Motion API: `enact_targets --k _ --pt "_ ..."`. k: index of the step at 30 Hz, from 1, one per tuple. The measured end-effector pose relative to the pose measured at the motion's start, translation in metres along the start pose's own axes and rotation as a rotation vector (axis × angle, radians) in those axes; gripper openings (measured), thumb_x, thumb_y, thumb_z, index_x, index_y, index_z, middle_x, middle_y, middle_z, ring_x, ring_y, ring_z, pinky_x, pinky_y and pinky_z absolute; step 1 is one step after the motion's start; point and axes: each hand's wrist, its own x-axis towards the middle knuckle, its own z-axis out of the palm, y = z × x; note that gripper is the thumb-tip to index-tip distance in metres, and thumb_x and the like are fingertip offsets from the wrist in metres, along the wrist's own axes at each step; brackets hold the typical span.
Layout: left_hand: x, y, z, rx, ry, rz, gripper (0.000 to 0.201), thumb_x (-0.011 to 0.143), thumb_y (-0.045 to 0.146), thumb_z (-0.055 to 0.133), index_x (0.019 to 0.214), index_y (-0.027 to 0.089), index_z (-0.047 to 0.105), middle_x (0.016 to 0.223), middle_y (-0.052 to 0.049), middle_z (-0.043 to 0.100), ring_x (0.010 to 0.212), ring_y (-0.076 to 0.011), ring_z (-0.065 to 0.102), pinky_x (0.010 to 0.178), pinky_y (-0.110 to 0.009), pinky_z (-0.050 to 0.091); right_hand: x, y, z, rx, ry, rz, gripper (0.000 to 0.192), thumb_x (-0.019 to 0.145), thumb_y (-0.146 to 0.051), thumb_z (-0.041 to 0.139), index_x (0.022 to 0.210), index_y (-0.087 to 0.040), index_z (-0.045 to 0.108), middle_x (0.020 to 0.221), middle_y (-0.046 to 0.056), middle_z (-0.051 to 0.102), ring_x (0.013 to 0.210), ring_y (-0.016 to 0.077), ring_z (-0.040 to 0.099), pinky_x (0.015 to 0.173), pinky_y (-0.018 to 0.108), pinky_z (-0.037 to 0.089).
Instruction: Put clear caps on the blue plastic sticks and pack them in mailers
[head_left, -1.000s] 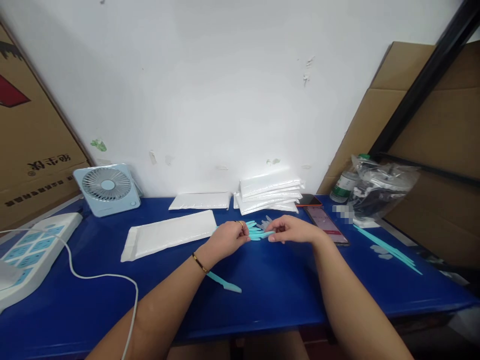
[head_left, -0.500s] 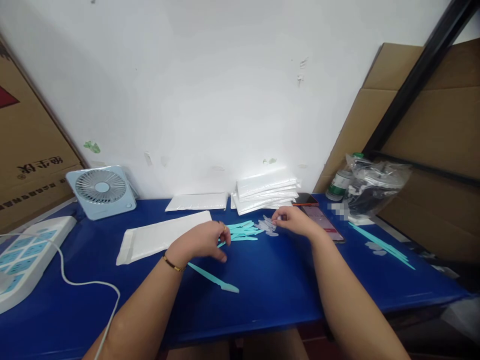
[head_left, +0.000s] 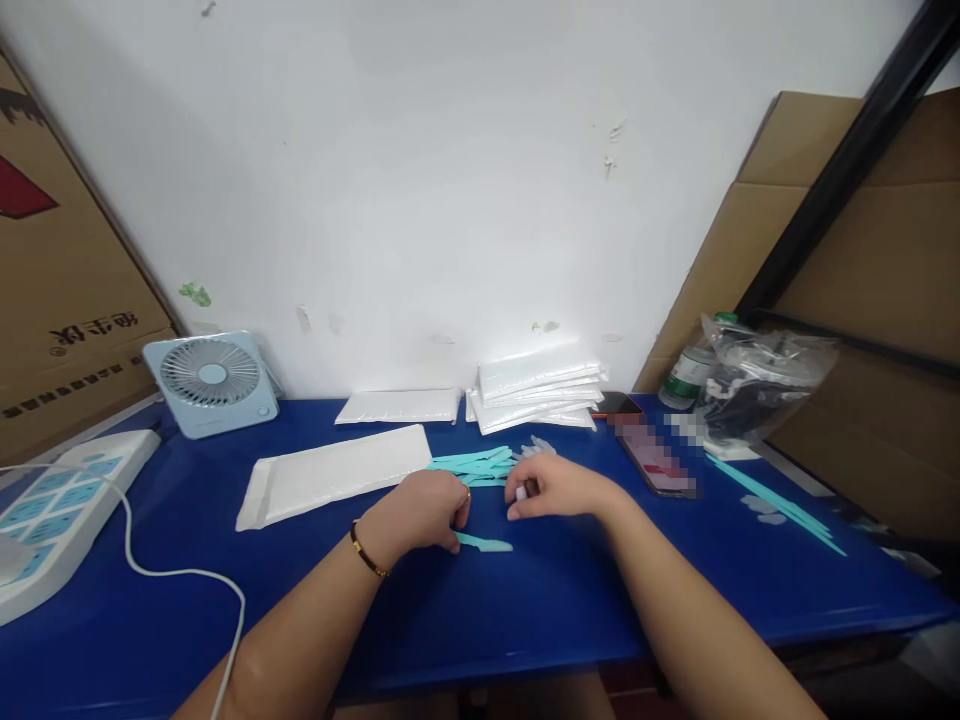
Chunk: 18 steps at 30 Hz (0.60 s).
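On the blue worktop (head_left: pixel 525 610), near a long, flat, white packet (head_left: pixel 337 475), left hand (head_left: pixel 456 525) curled, apparently pinching one end of a slim turquoise plastic stick (head_left: pixel 486 544); could swivel or slip if held only there. Just beyond, a loose heap of turquoise plastic sticks (head_left: pixel 484 465); could scatter if brushed by knuckles. Farther right, right hand (head_left: pixel 514 503) closed on a small pale piece (head_left: pixel 523 492), partly hidden; could drop if squeezed off-centre. Behind, small translucent pieces (head_left: pixel 538 446), easily knocked by a sweeping hand.

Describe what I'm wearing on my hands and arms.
No gloves or sleeves show. The left hand wears a gold-toned ring, with a dark and gold-toned bracelet at the wrist; the right hand shows no jewellery.
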Motion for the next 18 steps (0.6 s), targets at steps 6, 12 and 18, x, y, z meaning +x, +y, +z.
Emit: enact_targets --k 6,12,18 --pt "0.004 0.005 0.002 0.004 0.046 0.012 0.003 0.066 0.021 0.062 0.068 0.022 0.065 0.066 0.001 0.065 0.059 -0.0136 0.055 0.052 -0.024 0.034 0.009 -0.006 0.018 -0.167 -0.06 -0.059 0.02 0.069 -0.036 0.07 0.076 -0.018 0.066 0.067 -0.001 0.059 0.058 0.01 0.049 0.05 0.02 0.03" --pt "0.018 0.002 0.001 -0.02 0.154 -0.033 0.009 0.075 0.027 0.058 0.075 0.021 0.065 0.075 -0.002 0.066 0.072 -0.017 0.059 0.058 -0.025 0.038 -0.001 0.016 -0.006 -0.131 0.172 0.068 0.014 0.072 -0.032 0.066 0.072 -0.018 0.066 0.067 0.0 0.062 0.06 0.0122 0.052 0.055 0.022 0.035" --pt "0.028 -0.003 0.005 -0.032 0.249 -0.053 0.01 0.078 0.026 0.053 0.079 0.02 0.062 0.08 -0.003 0.065 0.077 -0.0167 0.058 0.063 -0.025 0.04 -0.002 0.043 -0.024 -0.192 0.479 0.245 0.017 0.071 -0.03 0.062 0.08 -0.016 0.069 0.069 0.003 0.064 0.061 0.014 0.054 0.056 0.024 0.037"
